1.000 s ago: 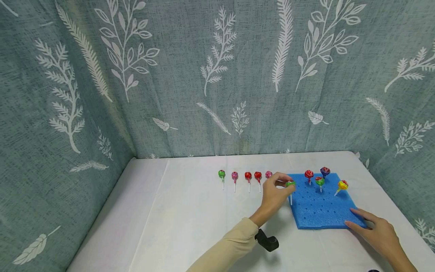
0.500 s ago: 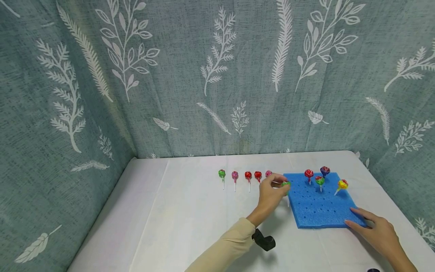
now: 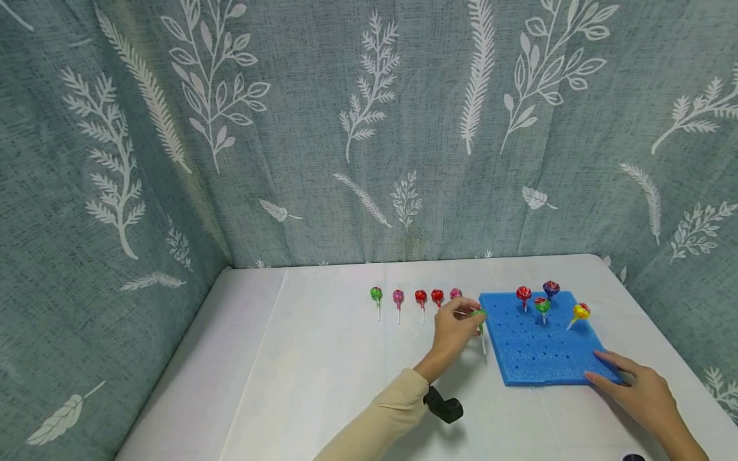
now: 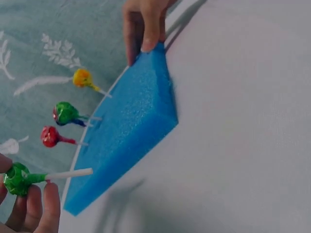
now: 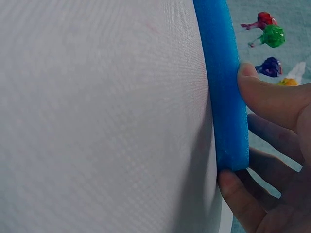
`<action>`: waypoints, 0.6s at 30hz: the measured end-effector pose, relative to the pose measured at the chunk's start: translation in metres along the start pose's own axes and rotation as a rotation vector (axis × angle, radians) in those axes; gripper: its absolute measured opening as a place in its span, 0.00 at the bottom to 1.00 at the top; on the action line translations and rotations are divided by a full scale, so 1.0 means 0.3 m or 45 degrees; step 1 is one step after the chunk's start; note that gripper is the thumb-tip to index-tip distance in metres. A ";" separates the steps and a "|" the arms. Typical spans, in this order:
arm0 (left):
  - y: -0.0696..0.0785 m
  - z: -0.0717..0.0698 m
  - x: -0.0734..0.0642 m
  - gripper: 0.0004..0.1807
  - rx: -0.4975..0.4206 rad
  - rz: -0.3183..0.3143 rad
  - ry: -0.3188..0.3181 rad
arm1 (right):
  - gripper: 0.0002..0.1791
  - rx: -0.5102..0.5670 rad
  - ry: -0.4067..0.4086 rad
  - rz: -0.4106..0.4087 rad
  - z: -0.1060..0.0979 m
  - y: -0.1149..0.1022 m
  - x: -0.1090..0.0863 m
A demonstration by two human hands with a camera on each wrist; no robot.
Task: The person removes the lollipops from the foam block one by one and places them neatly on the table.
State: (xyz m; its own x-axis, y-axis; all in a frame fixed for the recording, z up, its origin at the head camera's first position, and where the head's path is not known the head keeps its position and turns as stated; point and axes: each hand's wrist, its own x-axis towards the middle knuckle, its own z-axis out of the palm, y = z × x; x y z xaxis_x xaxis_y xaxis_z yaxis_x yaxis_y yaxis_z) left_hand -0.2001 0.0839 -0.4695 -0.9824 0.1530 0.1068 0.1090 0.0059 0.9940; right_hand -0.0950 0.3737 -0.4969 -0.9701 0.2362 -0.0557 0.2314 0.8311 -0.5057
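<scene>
Gripping one corner of a flat blue foam slab [image 3: 559,372], the right hand [image 3: 642,394] is nearest, its thumb and fingers spread apart around that corner. A beige fabric sleeve [image 3: 375,419] leads to the left hand [image 3: 451,330], with one black wrist mount [image 3: 442,405] below it. The left hand pinches one green-wrapped, ball-headed lollipop [image 3: 481,327], thumb and fingertips drawn close around the head. This lollipop is nearly upright, its long axis slightly tilted, head up and white stick pointing down, just beside the slab's edge that faces the left hand.

The slab lies between the two hands on a white worktop [image 3: 311,384], pierced with rows of small holes. Four wrapped lollipops stand in it, beyond the right hand, heads up: one yellow [image 3: 581,312], leaning away from the left hand, one green [image 3: 542,306], one red [image 3: 523,293] and one purple [image 3: 551,288].

Beyond the left hand and off to its left, five lollipops lie in one row: a pink one [image 3: 456,293] partly hidden by that hand, two red ones [image 3: 421,297], another pink [image 3: 398,297] and a green one at the end [image 3: 376,294]. Their visible sticks point back towards the person. Farthest hangs grey-green cloth [image 3: 311,141] printed with white leaves.
</scene>
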 end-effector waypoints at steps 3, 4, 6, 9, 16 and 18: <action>-0.001 -0.008 0.004 0.09 0.014 -0.022 -0.001 | 0.44 0.001 0.003 -0.003 0.000 -0.001 0.000; -0.003 -0.010 0.005 0.09 0.024 -0.031 0.004 | 0.44 0.000 0.003 -0.002 0.000 -0.001 -0.001; -0.005 -0.014 0.007 0.09 0.032 -0.047 0.009 | 0.44 -0.006 -0.002 0.002 0.000 -0.002 0.000; -0.008 -0.018 0.008 0.09 0.036 -0.060 0.024 | 0.45 -0.010 -0.022 0.019 -0.002 -0.003 0.001; -0.018 -0.023 0.012 0.10 -0.016 -0.074 0.044 | 0.45 -0.002 -0.049 0.024 -0.006 -0.004 0.001; -0.018 -0.025 0.012 0.10 -0.026 -0.087 0.042 | 0.45 -0.004 -0.041 0.011 -0.007 -0.003 0.000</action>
State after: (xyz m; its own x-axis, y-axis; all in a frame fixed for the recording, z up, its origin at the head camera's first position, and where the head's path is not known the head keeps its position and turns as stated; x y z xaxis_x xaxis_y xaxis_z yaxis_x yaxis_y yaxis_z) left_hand -0.2052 0.0770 -0.4744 -0.9920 0.1201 0.0390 0.0387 -0.0051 0.9992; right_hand -0.0950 0.3738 -0.4946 -0.9700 0.2268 -0.0877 0.2397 0.8306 -0.5027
